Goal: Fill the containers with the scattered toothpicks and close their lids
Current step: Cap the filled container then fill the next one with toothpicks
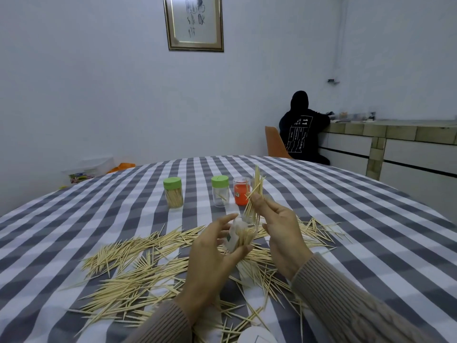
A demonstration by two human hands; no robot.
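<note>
- right hand (279, 229) raised over the desk (346, 231), pinching a bundle of toothpicks (254, 194) between thumb and fingers, bundle upright and fanned at the top
- left hand (212, 253) just beside it, fingers curled round a small clear container (237, 237), tilted, open at the top, partly filled with toothpicks
- lower ends of the bundle at or just above the container's mouth
- scattered toothpicks (138, 263) spread across the checked cloth under and around both hands, thickest to the left
- farther back, three more containers in a row: green-lidded full container (173, 193) on the left, green-lidded nearly empty container (220, 191) in the middle, orange container (241, 190) on the right, touching or almost touching the middle one
- white round lid (257, 335) at the near edge
- seated person in black (300, 134) at a counter well behind; framed picture (194, 22) on the wall
</note>
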